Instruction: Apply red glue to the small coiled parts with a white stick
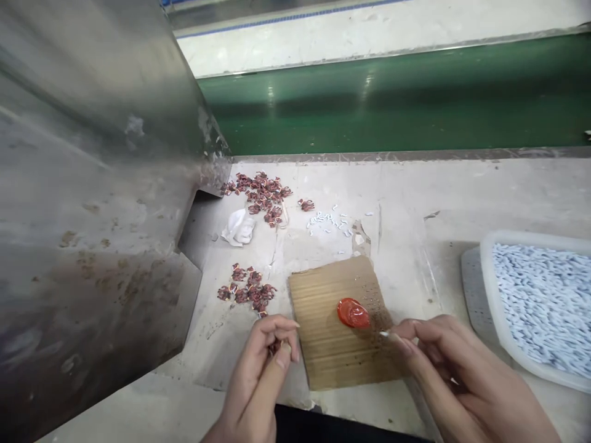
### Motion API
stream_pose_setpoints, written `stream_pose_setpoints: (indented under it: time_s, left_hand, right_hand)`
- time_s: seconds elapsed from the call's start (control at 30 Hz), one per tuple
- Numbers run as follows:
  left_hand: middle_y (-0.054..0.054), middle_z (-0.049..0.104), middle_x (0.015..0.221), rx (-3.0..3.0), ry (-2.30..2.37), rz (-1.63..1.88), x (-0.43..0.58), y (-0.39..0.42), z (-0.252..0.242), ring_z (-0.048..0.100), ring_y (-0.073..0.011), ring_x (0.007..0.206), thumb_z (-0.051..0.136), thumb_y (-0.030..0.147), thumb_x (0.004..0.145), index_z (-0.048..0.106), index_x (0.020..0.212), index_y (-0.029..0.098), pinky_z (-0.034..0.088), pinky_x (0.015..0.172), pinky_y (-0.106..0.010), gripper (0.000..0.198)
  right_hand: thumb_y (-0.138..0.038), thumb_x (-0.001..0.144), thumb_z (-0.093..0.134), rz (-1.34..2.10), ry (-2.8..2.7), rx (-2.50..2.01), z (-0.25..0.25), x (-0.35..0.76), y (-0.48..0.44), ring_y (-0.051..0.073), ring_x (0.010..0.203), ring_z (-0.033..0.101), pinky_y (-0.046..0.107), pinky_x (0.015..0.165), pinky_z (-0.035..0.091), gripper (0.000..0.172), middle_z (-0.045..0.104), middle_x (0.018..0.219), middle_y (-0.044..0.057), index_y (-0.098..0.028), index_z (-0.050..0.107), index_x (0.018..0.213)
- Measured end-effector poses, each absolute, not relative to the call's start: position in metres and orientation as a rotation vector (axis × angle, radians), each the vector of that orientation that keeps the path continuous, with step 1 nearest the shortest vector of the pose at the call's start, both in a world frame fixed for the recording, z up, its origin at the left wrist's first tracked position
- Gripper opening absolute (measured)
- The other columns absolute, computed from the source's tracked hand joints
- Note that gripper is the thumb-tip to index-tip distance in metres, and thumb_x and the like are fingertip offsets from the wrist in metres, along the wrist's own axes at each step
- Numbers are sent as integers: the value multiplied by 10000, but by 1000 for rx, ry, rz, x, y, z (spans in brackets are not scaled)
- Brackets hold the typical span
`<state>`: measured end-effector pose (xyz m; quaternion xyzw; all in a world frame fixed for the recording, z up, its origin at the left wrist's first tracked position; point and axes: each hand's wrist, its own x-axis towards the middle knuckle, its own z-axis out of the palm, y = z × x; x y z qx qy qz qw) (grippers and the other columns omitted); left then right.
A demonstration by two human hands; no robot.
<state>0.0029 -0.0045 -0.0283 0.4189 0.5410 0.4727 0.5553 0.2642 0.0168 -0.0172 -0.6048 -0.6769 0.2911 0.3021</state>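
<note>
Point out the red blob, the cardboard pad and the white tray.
Red blob (353, 313), head view, its glossy middle.
Cardboard pad (323, 344), head view, a bare ribbed part left of the blob.
White tray (486, 271), head view, its left rim.

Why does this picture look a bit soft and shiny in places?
Head view: overhead lights glare in bright streaks on the green belt; the metal housing at left is smeared and blurred; the left hand and right hand look soft-edged; straight edges bow slightly near the frame's borders, and the red blob shows a glossy highlight.
</note>
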Motion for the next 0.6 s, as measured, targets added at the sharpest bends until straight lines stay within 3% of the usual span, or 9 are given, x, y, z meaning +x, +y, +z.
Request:
stream_pose_setpoints:
  time_s: [0.07,0.13,0.3,0.47,0.6]
  left_hand:
    - [-7,807,1021,999,1344,1017,-11,-1,-27,761,-121,1005,681,350,1086,786,1263,372,617,956,-171,207]
    - [8,860,1046,1033,1351,987,-18,4,-26,805,-114,1030,762,251,1028,841,1179,379,626,965,-143,213]
    - [14,893,971,1045,1299,1166,-18,14,-21,858,-135,918,900,90,818,912,860,348,674,843,-135,261]
    - [1,890,833,785,1304,1130,-15,16,-15,857,-148,752,954,61,735,920,920,358,696,738,-159,352]
    - [-3,884,804,703,1270,1133,-13,19,-11,835,-138,674,968,14,672,914,807,305,690,675,-148,325]
  right_hand:
    - [-350,1106,615,640,-1948,-1599,-19,271,29,107,639,655,186,560,513,141,670,867,2,-256,702,1047]
    - [-360,1117,581,574,-1968,-1587,-16,267,36,110,628,670,190,537,509,203,681,850,4,-250,707,1002]
    - [-344,1135,543,579,-2007,-1574,-10,255,39,99,638,684,172,543,511,216,672,842,-6,-246,686,1005]
    - [-417,1150,522,527,-2071,-1623,-18,266,35,103,604,654,174,517,515,230,663,831,-18,-263,664,1054]
    - [-386,1158,517,587,-2158,-1579,-27,275,24,99,688,709,147,596,572,163,661,887,-9,-268,625,1122]
